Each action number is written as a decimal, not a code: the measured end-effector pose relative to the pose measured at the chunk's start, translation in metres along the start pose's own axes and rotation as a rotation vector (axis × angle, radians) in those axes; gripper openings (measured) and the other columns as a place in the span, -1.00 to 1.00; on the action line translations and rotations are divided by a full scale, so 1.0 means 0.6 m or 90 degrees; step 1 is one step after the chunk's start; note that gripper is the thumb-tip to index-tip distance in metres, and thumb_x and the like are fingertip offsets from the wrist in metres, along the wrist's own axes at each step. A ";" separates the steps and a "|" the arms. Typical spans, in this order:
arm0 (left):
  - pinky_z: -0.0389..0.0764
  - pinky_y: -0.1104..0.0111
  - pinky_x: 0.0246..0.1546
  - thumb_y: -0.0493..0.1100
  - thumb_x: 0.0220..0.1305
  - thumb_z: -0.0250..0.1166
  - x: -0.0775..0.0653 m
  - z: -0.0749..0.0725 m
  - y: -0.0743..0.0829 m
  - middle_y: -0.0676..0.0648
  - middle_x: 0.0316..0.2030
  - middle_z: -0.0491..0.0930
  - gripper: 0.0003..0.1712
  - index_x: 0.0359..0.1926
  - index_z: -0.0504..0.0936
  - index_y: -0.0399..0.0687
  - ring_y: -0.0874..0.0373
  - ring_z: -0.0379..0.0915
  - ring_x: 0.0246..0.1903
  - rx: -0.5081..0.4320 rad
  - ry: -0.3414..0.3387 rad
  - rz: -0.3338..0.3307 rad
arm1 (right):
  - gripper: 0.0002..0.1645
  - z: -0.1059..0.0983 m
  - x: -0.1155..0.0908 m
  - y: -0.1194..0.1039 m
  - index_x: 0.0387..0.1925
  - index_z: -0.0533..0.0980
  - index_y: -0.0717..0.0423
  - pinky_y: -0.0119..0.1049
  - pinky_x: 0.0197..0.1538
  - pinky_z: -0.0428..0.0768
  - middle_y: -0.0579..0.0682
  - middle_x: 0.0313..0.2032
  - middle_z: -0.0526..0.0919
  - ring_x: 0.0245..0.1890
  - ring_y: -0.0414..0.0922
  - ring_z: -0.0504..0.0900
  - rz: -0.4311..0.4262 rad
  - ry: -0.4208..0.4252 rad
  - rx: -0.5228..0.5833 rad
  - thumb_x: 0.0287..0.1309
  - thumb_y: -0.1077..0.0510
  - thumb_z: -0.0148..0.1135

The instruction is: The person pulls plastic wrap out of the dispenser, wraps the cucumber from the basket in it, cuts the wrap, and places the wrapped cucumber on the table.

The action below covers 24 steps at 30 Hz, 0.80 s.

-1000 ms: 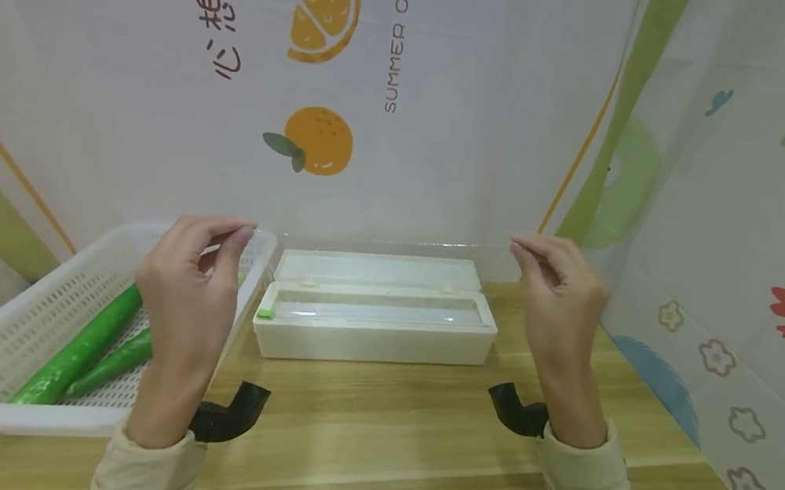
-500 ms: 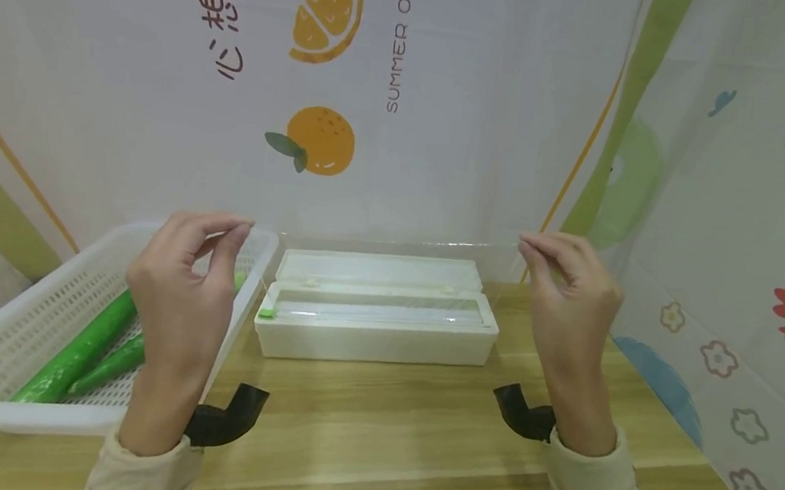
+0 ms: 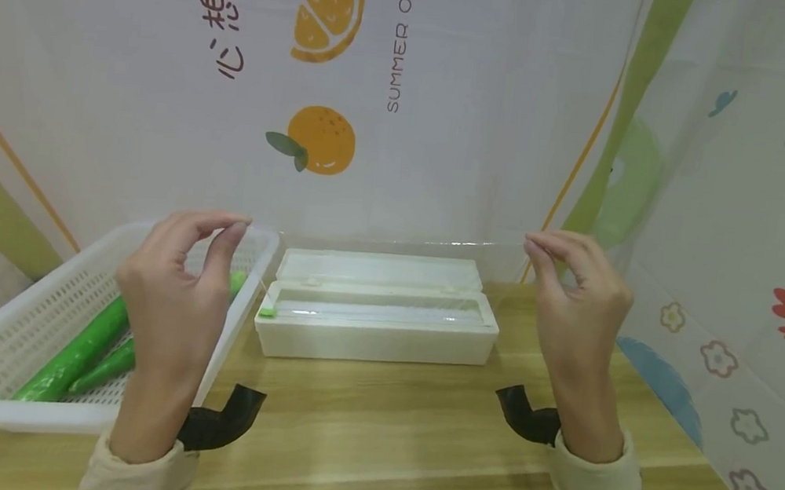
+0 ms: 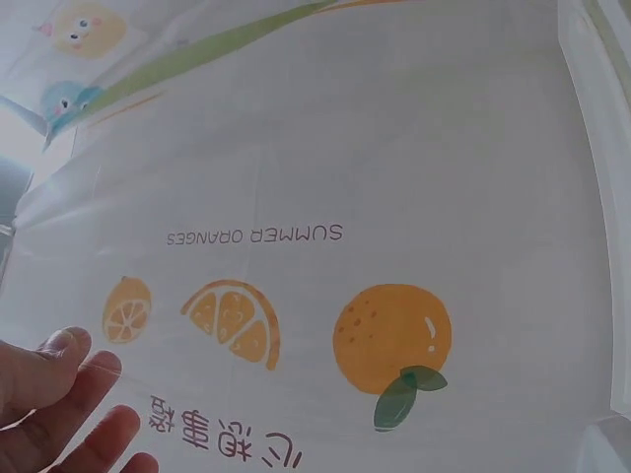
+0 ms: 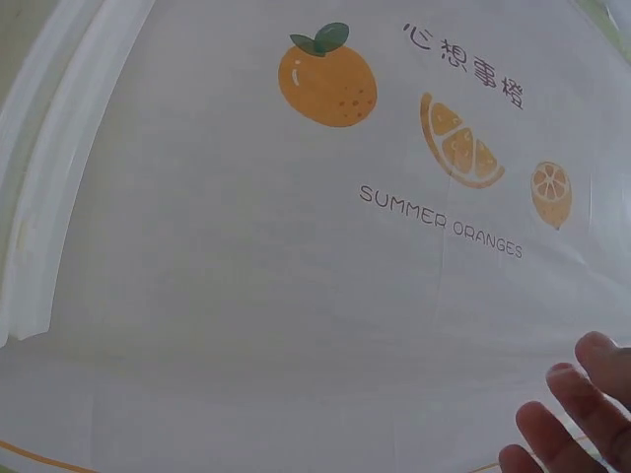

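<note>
A thin sheet of clear cling film (image 3: 452, 244) stretches between my two raised hands, its shiny top edge running behind a white dispenser box (image 3: 376, 346). My left hand (image 3: 177, 303) pinches the left corner of the film between thumb and fingertips. At the other corner, my right hand (image 3: 578, 326) pinches it the same way. The box's lid (image 3: 379, 270) stands tilted back, and a roll of film shows inside through the long slot. A small green slider (image 3: 267, 313) sits at the box's left end. The film itself is barely visible in both wrist views.
Left of the box is a white perforated basket (image 3: 14, 415), partly behind my left arm. Inside lie green cucumbers (image 3: 72, 360). All this stands on a wood-grain table (image 3: 359, 447). A printed sheet (image 3: 440, 123) hangs behind, and a patterned one (image 3: 732, 254) rises on the right.
Both hands have drifted slightly apart, the left to the left and the right to the right, still pinching the cling film. The box and the cucumbers have stayed in place.
</note>
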<state>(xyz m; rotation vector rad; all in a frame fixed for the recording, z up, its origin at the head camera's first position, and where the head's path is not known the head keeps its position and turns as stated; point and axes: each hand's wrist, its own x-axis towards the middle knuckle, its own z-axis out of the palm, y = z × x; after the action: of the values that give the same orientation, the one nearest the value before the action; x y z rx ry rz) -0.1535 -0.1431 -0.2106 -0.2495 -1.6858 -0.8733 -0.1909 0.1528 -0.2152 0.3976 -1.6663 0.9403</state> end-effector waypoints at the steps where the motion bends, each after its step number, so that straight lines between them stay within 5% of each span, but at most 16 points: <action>1: 0.39 0.65 -0.10 -0.23 0.22 0.25 0.000 -0.001 0.000 -0.24 -0.35 0.67 -0.81 -0.31 0.68 -0.31 0.08 0.54 -0.26 -0.001 0.001 -0.001 | -0.86 0.000 0.000 -0.001 -0.38 0.66 0.30 -0.58 -0.16 0.49 0.15 -0.34 0.69 -0.30 -0.45 0.53 -0.002 0.000 -0.001 0.05 0.26 0.31; 12: 0.36 0.65 -0.12 -0.25 0.20 0.26 0.003 -0.008 0.007 -0.20 -0.34 0.69 -0.84 -0.31 0.68 -0.29 0.05 0.54 -0.25 0.017 0.001 -0.010 | -0.89 -0.007 0.002 -0.011 -0.37 0.67 0.28 -0.54 -0.03 0.49 0.13 -0.33 0.70 -0.24 -0.38 0.57 0.005 0.004 0.006 0.04 0.29 0.31; 17: 0.37 0.66 -0.13 -0.25 0.19 0.28 0.005 -0.011 0.010 -0.19 -0.35 0.69 -0.86 -0.31 0.69 -0.27 0.32 0.52 -0.25 0.015 0.007 -0.010 | -0.89 -0.012 0.005 -0.017 -0.38 0.66 0.28 -0.54 -0.03 0.49 0.13 -0.33 0.70 -0.24 -0.39 0.57 0.008 0.001 0.001 0.04 0.28 0.31; 24: 0.38 0.64 -0.06 -0.26 0.23 0.23 0.005 -0.021 0.015 -0.22 -0.31 0.68 -0.83 -0.27 0.66 -0.33 0.59 0.42 -0.21 0.021 -0.038 -0.010 | -0.91 -0.033 0.011 -0.021 -0.38 0.64 0.35 -0.58 0.00 0.48 0.18 -0.34 0.70 -0.21 -0.55 0.53 -0.005 -0.057 -0.006 -0.01 0.37 0.32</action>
<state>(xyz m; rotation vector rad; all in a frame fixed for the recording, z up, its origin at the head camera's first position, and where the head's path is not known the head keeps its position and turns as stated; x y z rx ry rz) -0.1399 -0.1460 -0.2033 -0.2422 -1.7576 -0.8567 -0.1714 0.1608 -0.2034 0.4449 -1.7490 0.9204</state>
